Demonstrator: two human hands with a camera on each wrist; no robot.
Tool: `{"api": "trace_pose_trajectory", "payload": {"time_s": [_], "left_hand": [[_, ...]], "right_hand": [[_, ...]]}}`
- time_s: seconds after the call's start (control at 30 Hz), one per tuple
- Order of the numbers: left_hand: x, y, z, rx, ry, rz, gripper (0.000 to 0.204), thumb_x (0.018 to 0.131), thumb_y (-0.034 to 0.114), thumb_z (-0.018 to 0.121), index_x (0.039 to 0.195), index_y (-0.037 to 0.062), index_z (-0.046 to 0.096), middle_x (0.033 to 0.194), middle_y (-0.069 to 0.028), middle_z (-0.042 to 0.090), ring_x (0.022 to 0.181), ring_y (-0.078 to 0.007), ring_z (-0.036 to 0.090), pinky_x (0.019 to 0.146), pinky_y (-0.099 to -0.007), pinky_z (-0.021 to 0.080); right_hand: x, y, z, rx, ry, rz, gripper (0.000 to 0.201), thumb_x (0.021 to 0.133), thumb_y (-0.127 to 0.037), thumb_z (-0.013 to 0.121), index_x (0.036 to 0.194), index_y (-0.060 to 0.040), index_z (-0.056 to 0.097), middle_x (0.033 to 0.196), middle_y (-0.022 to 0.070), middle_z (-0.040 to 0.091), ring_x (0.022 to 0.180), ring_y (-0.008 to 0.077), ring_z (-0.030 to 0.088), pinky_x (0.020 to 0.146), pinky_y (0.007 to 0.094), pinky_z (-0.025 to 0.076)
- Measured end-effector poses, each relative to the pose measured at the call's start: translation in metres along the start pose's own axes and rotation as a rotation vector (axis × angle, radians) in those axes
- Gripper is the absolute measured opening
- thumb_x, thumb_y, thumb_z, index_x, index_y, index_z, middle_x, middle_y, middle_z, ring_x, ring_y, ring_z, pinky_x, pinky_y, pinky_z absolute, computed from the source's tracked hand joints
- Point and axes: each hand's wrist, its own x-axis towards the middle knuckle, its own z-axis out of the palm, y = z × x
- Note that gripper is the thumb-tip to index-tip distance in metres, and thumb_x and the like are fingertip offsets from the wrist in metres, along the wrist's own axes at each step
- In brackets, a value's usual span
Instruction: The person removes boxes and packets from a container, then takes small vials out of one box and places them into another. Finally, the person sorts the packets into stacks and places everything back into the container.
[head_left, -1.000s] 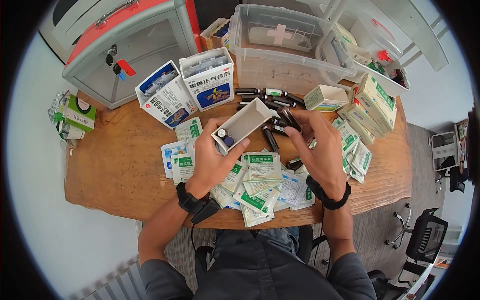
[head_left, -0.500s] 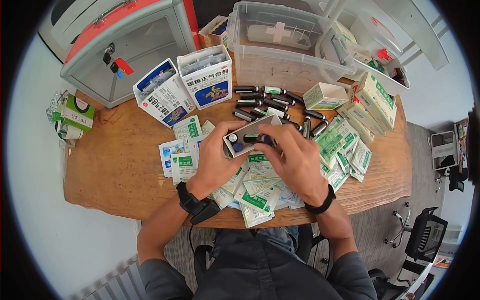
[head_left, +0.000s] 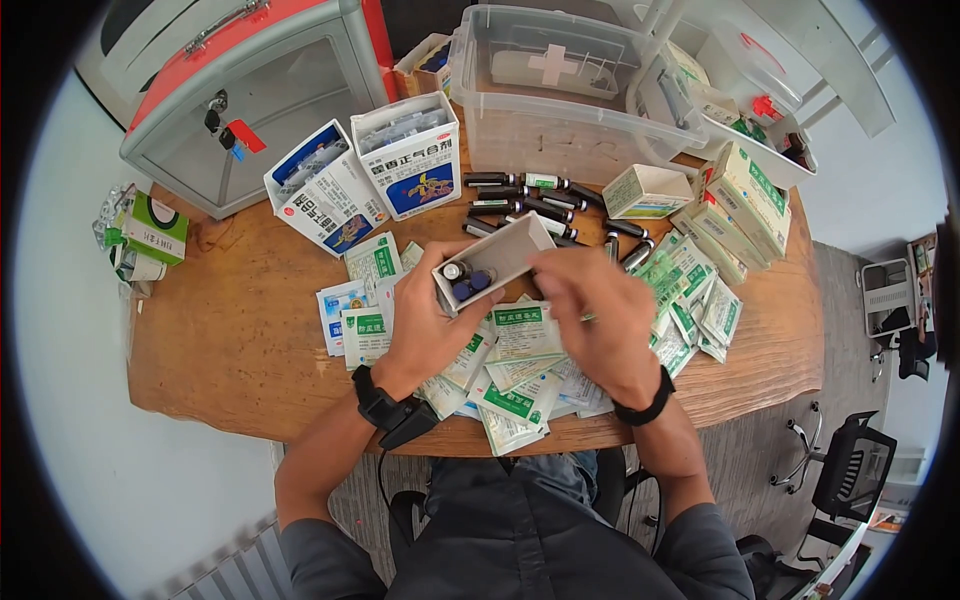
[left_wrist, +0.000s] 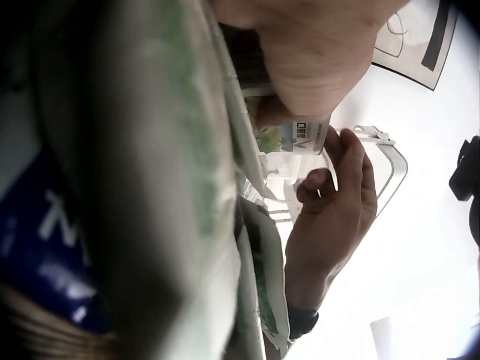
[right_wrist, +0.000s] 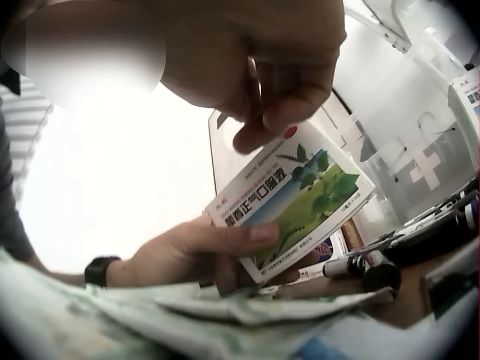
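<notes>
My left hand (head_left: 425, 320) grips a small white carton (head_left: 495, 255) tilted above the table, open side up. Three dark vials (head_left: 462, 280) stand in its near end. My right hand (head_left: 590, 310) hovers at the carton's right end with its fingers loosely curled, and nothing shows in them. In the right wrist view those fingertips (right_wrist: 259, 124) sit just above the carton's printed green face (right_wrist: 292, 199), which the left hand (right_wrist: 187, 251) holds from below. The left wrist view shows the right hand (left_wrist: 330, 217) beside the carton (left_wrist: 304, 139).
Several dark vials (head_left: 520, 195) lie in a row behind the hands. Green and white sachets (head_left: 520, 370) cover the wooden table (head_left: 230, 340) under them. Two blue-printed boxes (head_left: 415, 160), a clear bin (head_left: 570, 90), a red and grey case (head_left: 250, 90) and stacked green boxes (head_left: 750, 200) ring the back.
The right hand brought a vial from the right and put it into the carton, then let go. The carton now shows three vials instead of two.
</notes>
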Motion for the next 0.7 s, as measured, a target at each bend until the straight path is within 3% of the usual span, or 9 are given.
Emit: {"api": "trace_pose_trajectory", "payload": {"time_s": [0.07,0.13,0.17,0.27,0.37,0.5,0.7], "left_hand": [[-0.001,-0.003,0.000,-0.034,0.024,-0.061,0.047,0.086,0.008,0.086,0.126,-0.0003,0.063,0.111,-0.0154,0.076,0.099,-0.0201,0.075,0.085,-0.0339,0.058],[0.000,-0.005,0.000,-0.061,0.072,-0.042,0.047,0.089,0.014,0.086,0.125,-0.0017,0.061,0.110,-0.0154,0.076,0.097,-0.0174,0.073,0.084,-0.0326,0.058],[0.000,-0.005,0.000,-0.062,0.074,-0.041,0.047,0.089,0.014,0.086,0.125,-0.0017,0.061,0.110,-0.0154,0.076,0.097,-0.0174,0.073,0.084,-0.0326,0.058],[-0.001,-0.006,0.001,-0.069,0.076,-0.031,0.046,0.090,0.014,0.085,0.125,-0.0026,0.061,0.110,-0.0152,0.075,0.098,-0.0170,0.073,0.084,-0.0319,0.058],[-0.001,-0.006,0.002,-0.117,0.108,-0.006,0.046,0.090,0.015,0.085,0.125,-0.0024,0.061,0.109,-0.0153,0.075,0.098,-0.0170,0.073,0.084,-0.0317,0.058],[-0.001,-0.008,0.001,-0.067,0.094,-0.010,0.047,0.089,0.014,0.085,0.126,-0.0025,0.061,0.111,-0.0153,0.075,0.099,-0.0173,0.072,0.085,-0.0318,0.058],[-0.001,-0.009,0.002,-0.058,0.089,-0.005,0.048,0.089,0.012,0.084,0.127,-0.0017,0.060,0.113,-0.0152,0.074,0.099,-0.0183,0.073,0.086,-0.0328,0.058]], "right_hand": [[0.004,0.001,-0.016,0.008,0.077,0.079,0.020,0.089,0.000,0.078,0.108,-0.0020,0.073,0.092,0.0134,0.074,0.067,0.0282,0.070,0.057,0.0374,0.056],[0.009,0.007,-0.027,-0.076,0.101,0.422,0.016,0.089,0.000,0.076,0.104,-0.0008,0.073,0.089,0.0147,0.074,0.070,0.0314,0.071,0.060,0.0393,0.055],[0.007,0.016,-0.028,-0.076,0.100,0.420,0.016,0.089,0.000,0.076,0.104,-0.0008,0.073,0.089,0.0147,0.074,0.070,0.0314,0.071,0.060,0.0393,0.055],[-0.004,0.036,-0.022,-0.235,-0.240,0.339,0.011,0.092,-0.012,0.074,0.096,-0.0032,0.071,0.087,0.0156,0.073,0.075,0.0370,0.071,0.066,0.0457,0.056],[-0.010,0.029,-0.005,-0.293,-0.349,0.324,0.016,0.091,-0.018,0.076,0.093,-0.0036,0.069,0.085,0.0144,0.072,0.076,0.0374,0.071,0.066,0.0454,0.057],[-0.016,0.025,0.008,-0.416,-0.446,0.329,0.023,0.087,-0.019,0.080,0.098,-0.0033,0.066,0.090,0.0130,0.070,0.083,0.0349,0.074,0.068,0.0453,0.059],[-0.017,0.024,0.011,-0.396,-0.431,0.315,0.033,0.084,-0.015,0.082,0.109,-0.0027,0.064,0.094,0.0148,0.070,0.086,0.0351,0.074,0.071,0.0457,0.059]]}}
